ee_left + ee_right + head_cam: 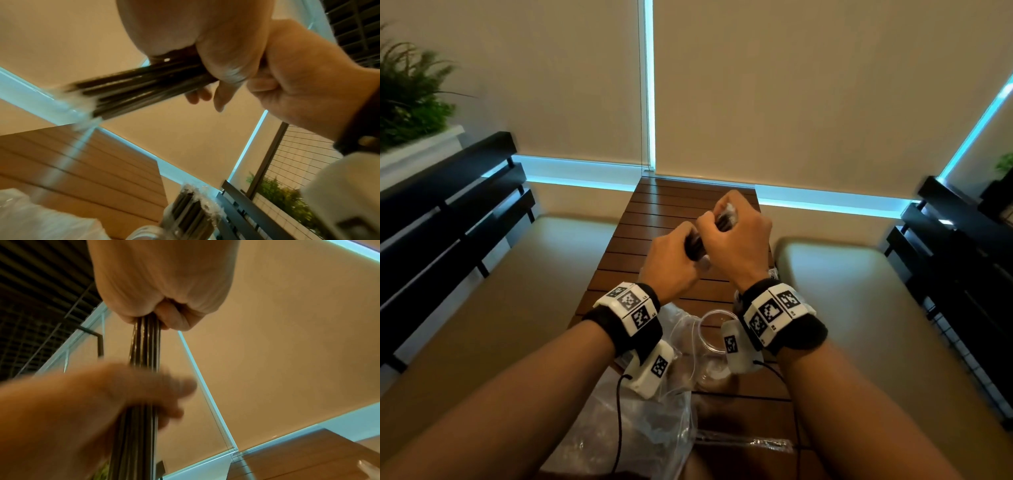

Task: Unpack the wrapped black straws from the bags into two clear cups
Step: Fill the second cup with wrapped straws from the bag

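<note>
Both hands are above the table (681,198): left hand (671,260) and right hand (739,236) each clamped around one bundle of straws (144,84).

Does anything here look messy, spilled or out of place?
Nothing looks spilled or broken. Both hands, left hand and right hand, hold one bundle of wrapped black straws above the wooden table. Crumpled clear bags lie at the near end beside an empty clear cup; a single wrapped straw lies loose there.
</note>
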{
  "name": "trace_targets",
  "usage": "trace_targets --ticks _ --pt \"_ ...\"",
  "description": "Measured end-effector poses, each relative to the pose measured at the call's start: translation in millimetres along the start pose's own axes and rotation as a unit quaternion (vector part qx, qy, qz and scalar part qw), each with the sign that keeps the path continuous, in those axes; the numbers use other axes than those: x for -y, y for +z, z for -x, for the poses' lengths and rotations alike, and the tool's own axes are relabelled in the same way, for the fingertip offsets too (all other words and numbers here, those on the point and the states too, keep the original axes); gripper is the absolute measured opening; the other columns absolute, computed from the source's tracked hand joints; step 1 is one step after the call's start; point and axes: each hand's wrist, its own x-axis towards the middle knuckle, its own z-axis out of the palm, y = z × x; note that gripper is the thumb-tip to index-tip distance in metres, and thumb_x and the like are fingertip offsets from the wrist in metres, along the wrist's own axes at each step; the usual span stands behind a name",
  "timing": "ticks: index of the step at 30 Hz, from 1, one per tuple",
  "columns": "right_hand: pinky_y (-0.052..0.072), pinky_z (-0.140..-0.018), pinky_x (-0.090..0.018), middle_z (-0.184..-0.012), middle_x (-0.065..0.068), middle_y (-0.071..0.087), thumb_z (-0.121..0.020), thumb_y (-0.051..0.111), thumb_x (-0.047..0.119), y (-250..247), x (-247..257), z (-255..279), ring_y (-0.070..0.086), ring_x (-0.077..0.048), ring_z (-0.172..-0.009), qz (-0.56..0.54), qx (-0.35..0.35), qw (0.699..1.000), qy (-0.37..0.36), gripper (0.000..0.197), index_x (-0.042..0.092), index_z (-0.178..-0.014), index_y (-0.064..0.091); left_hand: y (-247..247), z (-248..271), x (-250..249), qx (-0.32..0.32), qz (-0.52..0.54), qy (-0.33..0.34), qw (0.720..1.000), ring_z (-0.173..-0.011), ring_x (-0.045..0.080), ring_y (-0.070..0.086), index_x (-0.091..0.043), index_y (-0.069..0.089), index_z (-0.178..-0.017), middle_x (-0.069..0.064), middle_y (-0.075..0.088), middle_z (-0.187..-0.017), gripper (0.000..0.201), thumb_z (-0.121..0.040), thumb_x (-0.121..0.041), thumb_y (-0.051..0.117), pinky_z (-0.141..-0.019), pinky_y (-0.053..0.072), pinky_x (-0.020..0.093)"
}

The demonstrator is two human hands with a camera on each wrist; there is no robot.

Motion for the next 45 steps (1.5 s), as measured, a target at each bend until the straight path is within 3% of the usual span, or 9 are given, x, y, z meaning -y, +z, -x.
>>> trace_targets --ticks 8,11,15,21,25,29,33,40,45 --pt "0.038 -0.051 -0.010 -0.055 0.008 0.050 -0.080 0.069 0.017 -1.7 -6.0 4.0 0.047 -0.003 -0.051 -0.044 -0.039 0.990 0.125 0.021 0.005 -0.068 0.056 20.5 8.3 14.8 0.020 -0.020 -0.054 0.998 -0.052 0.007 0.044 -0.025 0.045 -0.061 -0.009 0.050 -0.057 0.034 -0.088 -0.021 0.066 -0.053 0.032 0.022" --pt "0.038 -0.052 -0.008 -0.055 0.011 0.049 -0.080 0.068 0.017 -11.7 -17.0 1.6 0.048 0.002 -0.051 -0.019 -0.045 0.990 0.135 0.022 0.013 -0.063 0.055 28.5 10.9 16.7 0.067 -0.056 -0.046 0.995 -0.066 0.008 0.050 -0.027 0.049 -0.079 -0.010 0.055 -0.075 0.025 -0.081 -0.031 0.074 -0.061 0.039 0.028" --pt "0.036 -0.052 -0.003 -0.057 0.011 0.044 -0.084 0.064 0.014 -35.0 -35.6 0.8 0.048 0.011 -0.053 0.026 -0.051 0.985 0.165 0.029 0.018 -0.063 0.045 42.8 25.9 42.3 0.164 -0.173 -0.062 0.969 -0.103 0.016 0.052 -0.022 0.048 -0.122 -0.004 0.049 -0.119 0.059 -0.076 -0.044 0.077 -0.088 0.049 0.037" --pt "0.035 -0.050 -0.006 -0.058 0.007 0.048 -0.084 0.064 0.016 -28.7 -72.1 40.4 0.045 -0.003 -0.050 0.110 -0.001 0.973 0.201 0.028 0.014 -0.062 0.046 67.8 51.2 53.7 0.383 -0.287 0.006 0.878 -0.096 0.023 0.058 -0.022 0.059 -0.128 0.004 0.039 -0.119 0.037 -0.094 -0.034 0.057 -0.088 0.052 0.037" --pt "0.044 -0.059 -0.028 -0.064 0.006 0.056 -0.084 0.061 0.025 -8.1 -104.9 83.2 0.051 -0.012 -0.058 0.155 0.064 0.961 0.220 0.020 0.015 -0.068 0.054 77.5 53.7 54.1 0.384 -0.339 0.049 0.858 -0.092 0.023 0.059 -0.012 0.069 -0.112 0.008 0.040 -0.123 0.023 -0.096 -0.023 0.056 -0.082 0.051 0.032" --pt "0.048 -0.071 -0.027 -0.084 -0.002 0.065 -0.088 0.063 0.029 2.0 -124.6 125.0 0.061 -0.017 -0.076 0.172 0.137 0.942 0.255 0.020 0.011 -0.095 0.066 80.5 52.7 53.7 0.392 -0.345 0.070 0.850 -0.092 0.026 0.059 -0.012 0.071 -0.108 0.010 0.042 -0.120 0.023 -0.095 -0.015 0.053 -0.085 0.052 0.036" --pt "0.037 -0.063 -0.026 -0.078 0.003 0.053 -0.090 0.060 0.029 -0.5 -128.6 142.8 0.051 -0.014 -0.066 0.197 0.161 0.926 0.280 0.018 0.021 -0.077 0.052 79.3 54.7 58.4 0.382 -0.341 0.079 0.856 -0.090 0.026 0.059 -0.010 0.071 -0.106 0.010 0.045 -0.118 0.023 -0.096 -0.016 0.051 -0.084 0.053 0.039" --pt "0.031 -0.057 -0.010 -0.089 0.003 0.046 -0.091 0.062 0.027 -4.3 -127.0 132.0 0.040 0.003 -0.063 0.193 0.139 0.938 0.254 0.020 0.020 -0.077 0.050 79.8 55.1 59.6 0.381 -0.333 0.085 0.858 -0.092 0.023 0.059 -0.012 0.070 -0.106 0.009 0.045 -0.120 0.023 -0.097 -0.020 0.051 -0.085 0.051 0.034" --pt "0.050 -0.080 -0.034 -0.101 0.000 0.051 -0.084 0.069 0.043 -10.2 -133.7 143.2 0.053 -0.015 -0.085 0.201 0.168 0.912 0.315 0.034 0.015 -0.099 0.056 80.8 59.5 60.7 0.335 -0.339 0.078 0.875 -0.100 0.024 0.057 -0.014 0.057 -0.122 0.008 0.039 -0.129 0.029 -0.093 -0.019 0.058 -0.073 0.047 0.029"
